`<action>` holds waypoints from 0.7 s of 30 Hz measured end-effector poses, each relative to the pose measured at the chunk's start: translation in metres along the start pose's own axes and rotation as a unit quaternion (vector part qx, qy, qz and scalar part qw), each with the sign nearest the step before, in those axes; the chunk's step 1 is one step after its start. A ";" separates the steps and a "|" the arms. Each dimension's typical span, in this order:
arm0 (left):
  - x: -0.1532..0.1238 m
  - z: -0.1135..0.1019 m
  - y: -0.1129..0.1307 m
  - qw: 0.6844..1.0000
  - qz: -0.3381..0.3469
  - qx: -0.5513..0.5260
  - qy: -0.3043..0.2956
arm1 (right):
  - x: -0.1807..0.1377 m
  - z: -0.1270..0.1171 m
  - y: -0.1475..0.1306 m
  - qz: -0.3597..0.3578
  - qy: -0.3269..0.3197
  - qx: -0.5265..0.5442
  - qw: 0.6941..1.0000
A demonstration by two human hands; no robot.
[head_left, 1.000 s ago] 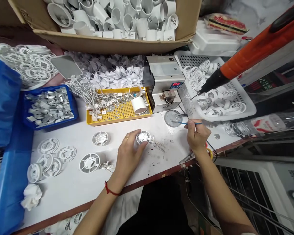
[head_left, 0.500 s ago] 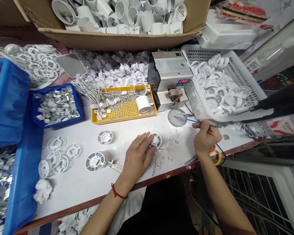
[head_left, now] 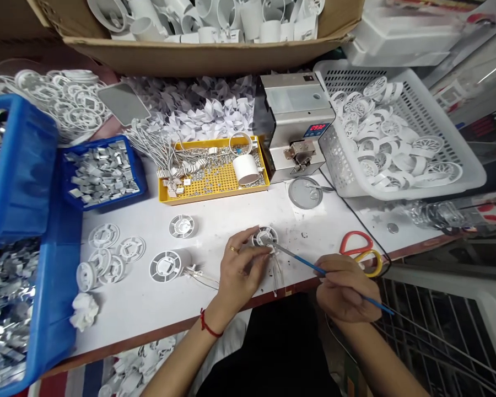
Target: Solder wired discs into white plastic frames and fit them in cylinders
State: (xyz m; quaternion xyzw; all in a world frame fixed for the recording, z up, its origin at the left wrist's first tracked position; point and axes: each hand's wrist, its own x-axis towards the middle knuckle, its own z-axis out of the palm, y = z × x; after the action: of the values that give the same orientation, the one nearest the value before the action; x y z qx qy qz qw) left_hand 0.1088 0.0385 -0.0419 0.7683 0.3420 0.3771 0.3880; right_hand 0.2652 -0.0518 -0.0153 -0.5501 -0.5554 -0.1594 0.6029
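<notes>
A slim brush with a blue handle [head_left: 305, 263] is gripped in my right hand [head_left: 348, 288]. Its tip reaches the middle of a small round white plastic housing [head_left: 256, 238] with spokes and trailing wires. My left hand [head_left: 243, 269] steadies that housing on the table, thumb and fingers closed at its left and near sides. Left of this hand lie a wired spoked housing [head_left: 165, 266] and another spoked housing [head_left: 182, 226]. A shallow round dish of grey paste [head_left: 304, 193] sits beyond the brush.
Behind the hands are a yellow tray [head_left: 215, 197] of small parts and a metal machine [head_left: 297, 118] with a red display. A white basket [head_left: 400, 193] of spoked rings stands at right. Scissors [head_left: 356, 242] lie near the front edge; blue bins [head_left: 52, 309] line the left.
My right hand has brought the brush from the grey paste dish toward me and left, its tip now at the housing. My left hand's fingers have shifted around the housing. The view has shifted slightly.
</notes>
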 end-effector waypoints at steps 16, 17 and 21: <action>-0.010 0.015 -0.009 0.996 -0.025 -0.068 0.048 | 0.001 -0.009 0.001 -0.077 -0.185 0.011 0.980; -0.012 0.015 -0.011 0.997 -0.012 -0.061 0.047 | 0.002 -0.010 0.000 -0.092 -0.195 0.008 0.976; -0.016 0.016 -0.015 0.998 0.033 -0.004 0.052 | 0.017 -0.007 -0.007 -0.083 -0.228 -0.003 0.970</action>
State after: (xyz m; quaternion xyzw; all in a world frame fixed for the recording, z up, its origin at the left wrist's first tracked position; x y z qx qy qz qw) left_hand 0.1115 0.0269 -0.0663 0.7573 0.3345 0.4301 0.3601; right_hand 0.2687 -0.0532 0.0044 -0.5258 -0.7217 -0.0811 0.4428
